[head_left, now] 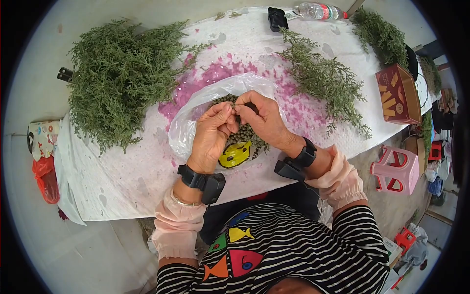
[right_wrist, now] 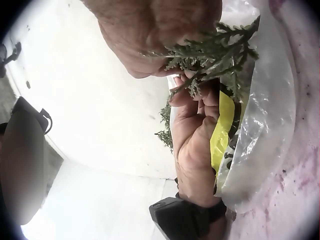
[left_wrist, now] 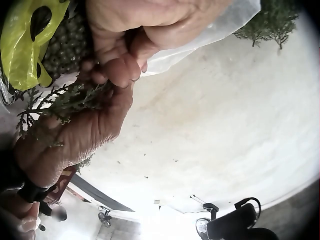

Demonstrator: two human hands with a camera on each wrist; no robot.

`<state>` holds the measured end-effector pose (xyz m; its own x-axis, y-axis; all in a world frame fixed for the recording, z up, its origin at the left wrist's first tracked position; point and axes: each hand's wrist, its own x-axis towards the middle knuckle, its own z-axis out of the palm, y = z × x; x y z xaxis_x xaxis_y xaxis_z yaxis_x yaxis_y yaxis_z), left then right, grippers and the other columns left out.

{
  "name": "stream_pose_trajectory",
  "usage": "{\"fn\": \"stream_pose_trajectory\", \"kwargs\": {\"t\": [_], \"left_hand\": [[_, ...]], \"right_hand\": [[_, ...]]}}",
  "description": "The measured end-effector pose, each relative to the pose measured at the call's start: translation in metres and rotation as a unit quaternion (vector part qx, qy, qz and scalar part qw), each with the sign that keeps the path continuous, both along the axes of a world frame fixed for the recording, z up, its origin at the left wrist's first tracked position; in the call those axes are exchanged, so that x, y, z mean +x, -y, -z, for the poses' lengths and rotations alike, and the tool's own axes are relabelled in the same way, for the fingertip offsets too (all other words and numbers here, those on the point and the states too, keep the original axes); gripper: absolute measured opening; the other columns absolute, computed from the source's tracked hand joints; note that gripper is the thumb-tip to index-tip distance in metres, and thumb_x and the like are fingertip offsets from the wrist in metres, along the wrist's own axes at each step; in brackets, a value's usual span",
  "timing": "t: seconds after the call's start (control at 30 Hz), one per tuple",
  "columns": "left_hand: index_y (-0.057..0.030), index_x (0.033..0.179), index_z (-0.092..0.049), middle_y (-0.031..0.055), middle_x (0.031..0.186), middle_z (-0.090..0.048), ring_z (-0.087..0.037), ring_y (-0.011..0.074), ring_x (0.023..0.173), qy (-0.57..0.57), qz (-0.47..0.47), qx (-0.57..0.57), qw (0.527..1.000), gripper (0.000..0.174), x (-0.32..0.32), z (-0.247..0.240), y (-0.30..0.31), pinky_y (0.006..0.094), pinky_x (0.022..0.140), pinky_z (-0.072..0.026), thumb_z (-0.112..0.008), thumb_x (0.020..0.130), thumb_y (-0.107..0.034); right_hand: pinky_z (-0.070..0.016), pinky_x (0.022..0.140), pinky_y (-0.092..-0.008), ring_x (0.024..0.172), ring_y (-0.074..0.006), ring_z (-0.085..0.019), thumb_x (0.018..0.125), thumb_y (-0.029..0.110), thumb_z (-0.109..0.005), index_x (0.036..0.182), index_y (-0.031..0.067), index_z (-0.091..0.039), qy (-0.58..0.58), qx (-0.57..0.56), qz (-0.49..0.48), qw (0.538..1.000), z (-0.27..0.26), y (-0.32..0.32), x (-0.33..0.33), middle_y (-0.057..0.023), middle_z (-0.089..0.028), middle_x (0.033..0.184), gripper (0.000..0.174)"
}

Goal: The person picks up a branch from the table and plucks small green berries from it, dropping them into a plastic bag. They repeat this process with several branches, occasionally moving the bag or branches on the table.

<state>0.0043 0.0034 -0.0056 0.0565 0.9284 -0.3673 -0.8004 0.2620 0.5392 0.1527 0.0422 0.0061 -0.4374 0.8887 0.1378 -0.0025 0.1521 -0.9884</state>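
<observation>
Both hands meet fingertip to fingertip over a clear plastic bag (head_left: 183, 120) that holds many small round green-brown cones (left_wrist: 67, 47) and a yellow plastic piece (head_left: 235, 155). The right hand (head_left: 264, 117) holds a green sprig (right_wrist: 220, 52), which hangs out below its palm. At the sprig's end, the thumb and fingers of the left hand (head_left: 211, 132) pinch together against the right fingertips. What exactly lies between the left fingertips is too small to tell. In the right wrist view the left hand (right_wrist: 192, 145) is behind the sprig.
A large heap of green branches (head_left: 117, 83) lies on the left of the white cloth, a smaller pile (head_left: 325, 78) on the right. Farther off are a bottle (head_left: 320, 11), a black object (head_left: 277, 19) and a red box (head_left: 394, 95). A pink stool (head_left: 395, 169) stands beside the table.
</observation>
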Motion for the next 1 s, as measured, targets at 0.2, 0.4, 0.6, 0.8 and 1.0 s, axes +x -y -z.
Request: {"fn": "stream_pose_trajectory", "kwargs": {"t": [0.2, 0.4, 0.6, 0.8, 1.0], "left_hand": [[0.0007, 0.094, -0.063, 0.0080, 0.071, -0.061, -0.057, 0.0178, 0.058, -0.004, 0.003, 0.004, 1.000, 0.012, -0.0003, 0.0001, -0.0008, 0.0281, 0.056, -0.0494, -0.059, 0.085, -0.006], [0.0007, 0.094, -0.063, 0.0081, 0.071, -0.061, -0.057, 0.0184, 0.059, -0.009, 0.007, 0.011, 1.000, 0.012, -0.0003, 0.0010, -0.0003, 0.0286, 0.057, -0.0499, -0.059, 0.085, -0.006], [0.0005, 0.094, -0.063, 0.0086, 0.070, -0.060, -0.058, 0.0188, 0.059, -0.026, -0.001, 0.015, 1.000, 0.012, 0.0015, 0.0004, 0.0011, 0.0294, 0.056, -0.0499, -0.059, 0.085, -0.006], [0.0006, 0.093, -0.063, 0.0091, 0.070, -0.060, -0.058, 0.0199, 0.059, -0.040, -0.004, 0.023, 0.999, 0.011, 0.0019, -0.0006, 0.0015, 0.0304, 0.056, -0.0502, -0.059, 0.085, -0.006], [0.0006, 0.093, -0.063, 0.0091, 0.070, -0.060, -0.058, 0.0207, 0.059, -0.035, 0.002, 0.023, 0.999, 0.011, 0.0006, -0.0005, 0.0012, 0.0308, 0.056, -0.0503, -0.059, 0.085, -0.006]], "right_hand": [[-0.0422, 0.054, -0.0180, 0.061, -0.0038, -0.050, 0.087, 0.006, -0.053, 0.088, 0.0001, -0.054, 0.001, 0.007, 0.008, 1.000, 0.0013, -0.0015, 0.0011, 0.0000, -0.056, 0.075, 0.006], [-0.0426, 0.053, -0.0186, 0.060, -0.0041, -0.051, 0.087, 0.004, -0.054, 0.087, 0.0001, -0.054, 0.015, 0.058, 0.031, 0.998, 0.0081, -0.0012, -0.0010, -0.0006, -0.056, 0.073, 0.004], [-0.0426, 0.053, -0.0187, 0.060, -0.0039, -0.051, 0.086, 0.003, -0.054, 0.087, 0.0006, -0.054, 0.022, 0.085, 0.030, 0.996, 0.0067, -0.0013, -0.0008, -0.0001, -0.056, 0.073, 0.003], [-0.0424, 0.054, -0.0183, 0.061, -0.0035, -0.050, 0.086, 0.003, -0.053, 0.087, 0.0007, -0.054, 0.017, 0.071, 0.021, 0.997, 0.0081, -0.0010, -0.0011, 0.0007, -0.055, 0.073, 0.003], [-0.0422, 0.055, -0.0180, 0.061, -0.0033, -0.050, 0.087, 0.004, -0.052, 0.087, 0.0007, -0.054, 0.004, 0.011, 0.002, 1.000, 0.0049, -0.0013, 0.0011, 0.0012, -0.055, 0.073, 0.004]]}}
